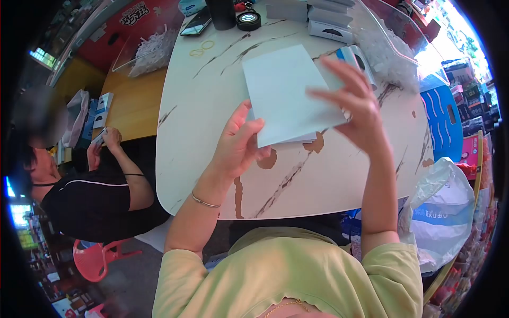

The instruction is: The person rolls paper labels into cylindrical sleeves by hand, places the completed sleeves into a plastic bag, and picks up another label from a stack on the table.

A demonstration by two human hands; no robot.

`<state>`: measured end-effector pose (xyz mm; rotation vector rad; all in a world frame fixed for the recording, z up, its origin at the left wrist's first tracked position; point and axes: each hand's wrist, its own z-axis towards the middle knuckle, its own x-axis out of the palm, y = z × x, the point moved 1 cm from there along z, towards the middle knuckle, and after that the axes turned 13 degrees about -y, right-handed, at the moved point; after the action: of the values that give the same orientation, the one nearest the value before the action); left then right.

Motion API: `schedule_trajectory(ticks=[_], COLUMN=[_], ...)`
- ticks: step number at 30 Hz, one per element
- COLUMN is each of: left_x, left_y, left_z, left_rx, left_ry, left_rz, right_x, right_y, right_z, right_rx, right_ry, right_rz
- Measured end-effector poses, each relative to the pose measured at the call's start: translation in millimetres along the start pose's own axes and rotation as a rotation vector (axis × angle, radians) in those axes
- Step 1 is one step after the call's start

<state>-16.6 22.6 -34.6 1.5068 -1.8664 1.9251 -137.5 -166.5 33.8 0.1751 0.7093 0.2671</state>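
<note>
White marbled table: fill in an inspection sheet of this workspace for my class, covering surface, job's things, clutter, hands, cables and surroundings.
Surface: white table, dark veining, brown patches.
Job's things: pale sheet, raised at an angle.
Clutter: phone, yellow band, dark cylinder, all near the far edge.
Hands: left hand grips the sheet; right hand blurred, fingers spread.
Cables: nothing seen.
Surroundings: co-worker at left; white bag at right.

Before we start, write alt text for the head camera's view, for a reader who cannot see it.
A left hand holds a pale sheet by its left edge over a white table with brown veins, the blurred right hand close by. Another person is at the left.
</note>
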Motion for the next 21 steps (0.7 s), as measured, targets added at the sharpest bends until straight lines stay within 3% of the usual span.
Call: schedule_trajectory(ticks=[2, 5, 7, 8, 11, 13, 17, 19, 21], left_x=[2, 6, 0, -2, -7, -6, -4, -10, -8], left_y=[1, 2, 1, 1, 3, 1, -6, -1, -2], left_z=[-1, 1, 1, 2, 4, 4, 2, 5, 4], left_rx=[-0.001, 0.201, 0.028, 0.037, 0.07, -0.057, -0.116, 0.038, 0.047], left_ry=[0.074, -0.119, -0.041, -0.055, 0.0, 0.157, 0.217, 0.181, 0.139], left_rz=[-0.007, 0.129, 0.014, 0.012, 0.005, -0.146, -0.278, 0.08, 0.141], right_x=[7, 9, 11, 14, 27, 31, 31, 31, 31], right_y=[11, 20, 22, 15, 9, 6, 6, 7, 9], right_z=[-12, -18, -21, -25, -42, -42, -41, -43, -47], right_rx=[0.035, 0.055, 0.148, 0.12, 0.504, 0.562, 0.616, 0.602, 0.532], right_ry=[0.024, 0.064, 0.143, 0.151, -0.031, -0.069, -0.161, -0.177, -0.137], right_rz=[0.245, 0.48, 0.691, 0.772, 1.203, 1.166, 1.063, 1.053, 1.124])
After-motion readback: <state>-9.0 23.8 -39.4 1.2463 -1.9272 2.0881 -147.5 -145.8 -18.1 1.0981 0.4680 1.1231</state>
